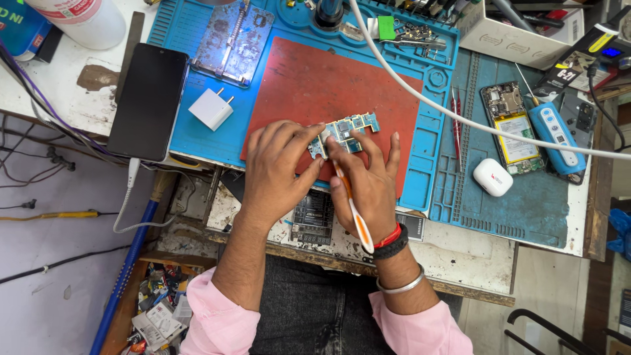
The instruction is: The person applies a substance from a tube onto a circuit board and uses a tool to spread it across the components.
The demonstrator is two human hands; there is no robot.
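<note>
A small blue-green circuit board lies on a red mat on the bench. My left hand presses down on the board's left end with its fingertips. My right hand holds an orange and white toothbrush. The brush head rests on the board's left part, and the handle runs back toward my wrist. Red and black bands and a metal bangle circle my right wrist.
A blue work mat carries a white charger plug and a metal board holder. A black phone lies at left. At right lie an opened phone, a blue device, a white earbud case and red tweezers. A white cable crosses above.
</note>
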